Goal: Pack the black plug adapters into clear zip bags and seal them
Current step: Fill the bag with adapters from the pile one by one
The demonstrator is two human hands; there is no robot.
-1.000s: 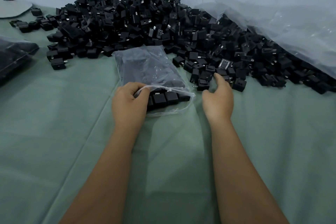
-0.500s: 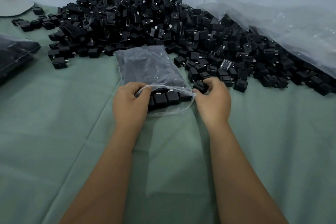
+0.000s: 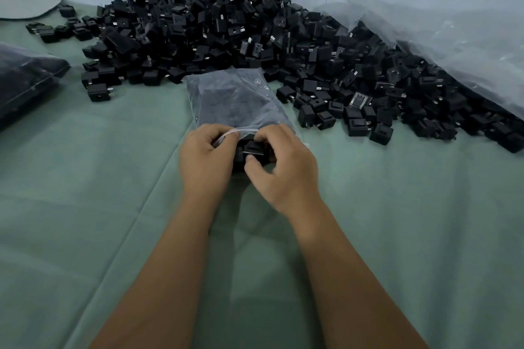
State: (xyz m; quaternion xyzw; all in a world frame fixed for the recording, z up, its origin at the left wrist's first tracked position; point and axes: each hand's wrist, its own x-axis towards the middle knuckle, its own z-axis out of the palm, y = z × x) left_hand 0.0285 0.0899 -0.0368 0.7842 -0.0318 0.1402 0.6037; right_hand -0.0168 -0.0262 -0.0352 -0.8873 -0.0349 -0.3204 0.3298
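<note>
- The clear plastic zip bag (image 3: 238, 99), already well filled with dark adapters, lies flat on the green cloth-covered table (image 3: 113, 207). Its long axis runs away from the person, sealed bottom toward the pile, open mouth nearest the hands.
- The left hand (image 3: 205, 161) has its fingers curled round the white zip edge at the mouth's left side, holding the opening up.
- The right hand (image 3: 283, 167) pinches one small black square plug adapter (image 3: 253, 149) between thumb and fingertips, right at the mouth. The adapter touches the row already sitting inside the opening.
- Key relation: the bag's interior lies straight ahead of the right hand's grip, along the bag's long axis. In my judgement, the adapter needs only a short push forward to seat.
- The large heap of loose black plug adapters (image 3: 226, 37) lies beyond and to the right, nearer the right hand.
- Bag not yet sealed; the zip edge stands apart.
- A filled clear bag (image 3: 25, 79) rests at the left edge.
</note>
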